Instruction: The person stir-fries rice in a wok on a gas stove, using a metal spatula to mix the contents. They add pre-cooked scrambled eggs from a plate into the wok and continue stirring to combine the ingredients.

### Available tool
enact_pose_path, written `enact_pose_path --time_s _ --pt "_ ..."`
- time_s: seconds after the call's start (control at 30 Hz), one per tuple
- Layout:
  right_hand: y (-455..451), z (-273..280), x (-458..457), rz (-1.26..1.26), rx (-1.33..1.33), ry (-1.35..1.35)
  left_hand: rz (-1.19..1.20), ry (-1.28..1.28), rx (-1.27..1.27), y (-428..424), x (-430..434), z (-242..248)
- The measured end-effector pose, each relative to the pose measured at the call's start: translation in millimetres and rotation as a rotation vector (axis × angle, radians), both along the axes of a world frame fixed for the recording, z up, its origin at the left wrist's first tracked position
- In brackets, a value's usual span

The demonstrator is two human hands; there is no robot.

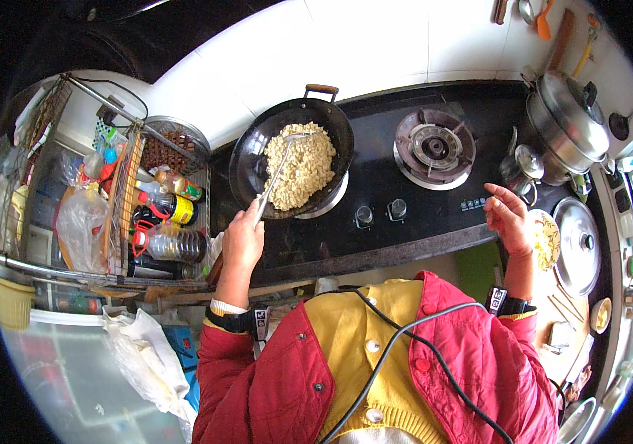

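My left hand [243,237] grips the handle of a metal spatula [277,176]. The spatula's blade lies on a heap of pale, crumbly food [308,172] inside a black wok [247,161]. The wok rests on the left burner, its wooden-gripped loop handle pointing to the wall. Over the right front edge of the stove, my right hand [508,219] hangs with nothing in it, its fingers partly curled and apart. Nearest to it are a patterned plate [550,225] of pale yellow pieces and a small metal pot [520,166].
A bare gas burner [434,145] is right of the wok, with two knobs [397,209] in front. A lidded steel steamer [569,122] fills the right corner, near a loose pot lid [577,247]. Sauce and oil bottles [175,244] crowd the wire rack [127,200] at left.
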State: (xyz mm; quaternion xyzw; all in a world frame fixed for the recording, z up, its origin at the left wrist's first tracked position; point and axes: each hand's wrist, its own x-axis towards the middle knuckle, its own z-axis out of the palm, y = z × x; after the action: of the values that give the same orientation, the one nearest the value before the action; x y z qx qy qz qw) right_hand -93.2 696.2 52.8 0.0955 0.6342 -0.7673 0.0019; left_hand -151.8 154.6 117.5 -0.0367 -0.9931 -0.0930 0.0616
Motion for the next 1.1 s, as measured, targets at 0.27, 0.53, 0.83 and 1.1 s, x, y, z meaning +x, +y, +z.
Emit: enact_pose_path --time_s 0.27,0.53,0.83,1.1 --pt "-4 1 0 0.035 0.000 0.009 -0.011 -0.058 -0.102 15 -5 -9" --pt "-4 1 1 0.021 -0.009 0.003 -0.011 -0.043 -0.101 14 2 -4" --pt "-2 -3 0 -0.008 -0.019 -0.040 -0.058 -0.126 -0.189 -27 36 27" --pt "-7 -1 -8 0.064 -0.002 -0.008 -0.045 -0.105 0.016 -52 42 39"
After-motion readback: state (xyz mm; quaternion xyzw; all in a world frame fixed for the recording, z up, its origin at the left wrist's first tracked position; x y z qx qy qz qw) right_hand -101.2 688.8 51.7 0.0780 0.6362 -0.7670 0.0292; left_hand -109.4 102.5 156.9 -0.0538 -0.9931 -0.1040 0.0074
